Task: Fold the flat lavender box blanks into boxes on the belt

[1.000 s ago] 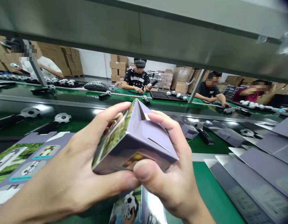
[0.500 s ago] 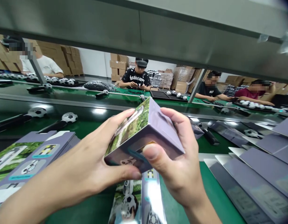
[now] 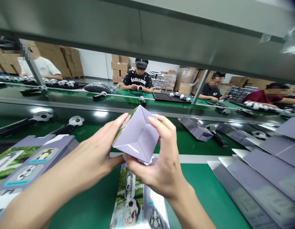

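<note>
Both my hands hold a purple cardboard box (image 3: 138,136) up in front of me, its folded, sunken end turned toward my face. My left hand (image 3: 106,143) grips the box along its left, picture-printed side, thumb underneath. Around the right side and lower edge, my right hand (image 3: 159,152) is closed, its fingertips at the upper right rim and its thumb below. Below the hands lies another printed box (image 3: 132,197) with a soccer ball picture, on the green work surface (image 3: 192,190).
Flat printed cartons (image 3: 30,159) are stacked at left, more purple cartons (image 3: 262,178) at right. On the belt sit black-handled soccer-ball gadgets (image 3: 71,124) and a purple box (image 3: 196,128). Co-workers (image 3: 138,79) sit across the line. A metal shelf (image 3: 114,28) hangs overhead.
The box has turned so its sunken end faces me instead of its edge and flat sides. My right hand has shifted left and regripped. A purple box on the belt is now uncovered.
</note>
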Demonstrator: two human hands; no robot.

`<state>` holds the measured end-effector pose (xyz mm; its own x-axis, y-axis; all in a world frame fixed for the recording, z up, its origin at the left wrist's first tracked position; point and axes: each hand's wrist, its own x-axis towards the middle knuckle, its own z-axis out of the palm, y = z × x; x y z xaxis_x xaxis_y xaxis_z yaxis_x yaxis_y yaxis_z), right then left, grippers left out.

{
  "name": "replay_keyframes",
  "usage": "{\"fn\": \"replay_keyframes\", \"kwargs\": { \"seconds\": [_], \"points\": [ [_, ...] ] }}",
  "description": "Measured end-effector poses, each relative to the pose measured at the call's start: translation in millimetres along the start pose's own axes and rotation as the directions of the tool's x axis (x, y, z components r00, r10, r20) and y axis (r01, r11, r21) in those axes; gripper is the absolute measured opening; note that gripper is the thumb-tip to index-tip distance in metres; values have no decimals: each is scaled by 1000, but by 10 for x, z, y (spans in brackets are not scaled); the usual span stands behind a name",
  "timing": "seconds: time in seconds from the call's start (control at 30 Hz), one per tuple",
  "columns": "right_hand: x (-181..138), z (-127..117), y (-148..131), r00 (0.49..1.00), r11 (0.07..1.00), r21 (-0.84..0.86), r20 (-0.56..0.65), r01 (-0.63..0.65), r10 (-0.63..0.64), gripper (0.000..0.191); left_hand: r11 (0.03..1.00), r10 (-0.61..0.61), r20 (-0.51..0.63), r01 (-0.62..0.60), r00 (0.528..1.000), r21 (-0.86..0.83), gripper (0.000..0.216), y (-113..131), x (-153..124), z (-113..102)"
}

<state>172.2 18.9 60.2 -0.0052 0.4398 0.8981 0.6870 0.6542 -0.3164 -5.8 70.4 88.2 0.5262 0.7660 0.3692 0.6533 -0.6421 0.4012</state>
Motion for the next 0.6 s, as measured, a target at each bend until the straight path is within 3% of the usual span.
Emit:
{"fn": "replay_keyframes", "kwargs": {
  "seconds": [0.1, 0.3, 0.47, 0.6],
  "points": [
    [40, -30, -25, 999, 997, 56, 2, -52, 52, 67, 999, 0, 41, 2, 999, -33, 78, -27, 10, 12],
    [67, -105, -65, 952, 920, 259, -7, -295, 307, 69, 996, 22, 76, -14, 997, -94, 94, -20, 25, 10],
    [76, -131, -95, 936, 893, 291, 22, -343, 352, 68, 994, 49, 93, -40, 994, -103, 91, -25, 16, -19],
    [74, -155, -101, 895, 790, 458, 32, -408, 444, 66, 992, 94, 29, -92, 995, -88, 106, -15, -13, -65]
  ]
}}
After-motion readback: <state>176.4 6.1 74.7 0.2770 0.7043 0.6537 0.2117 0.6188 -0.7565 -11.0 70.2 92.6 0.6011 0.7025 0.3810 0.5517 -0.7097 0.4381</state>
